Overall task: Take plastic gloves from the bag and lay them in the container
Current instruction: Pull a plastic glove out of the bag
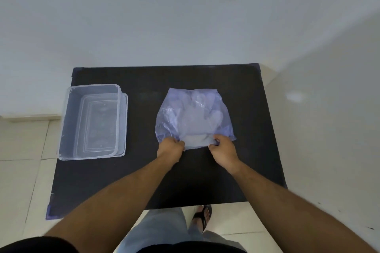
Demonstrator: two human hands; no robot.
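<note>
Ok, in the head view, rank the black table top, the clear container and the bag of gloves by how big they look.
1. Black table top, largest by far.
2. Clear container.
3. Bag of gloves, only slightly smaller than the container; wide-angle distortion makes that gap unsure.

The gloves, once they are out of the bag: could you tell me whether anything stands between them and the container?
Nothing visible does. The stretch of black table between the bag and the clear container is bare, and the container is open-topped with no lid on it. For now both the left hand and right hand pinch the bag's near edge.
</note>
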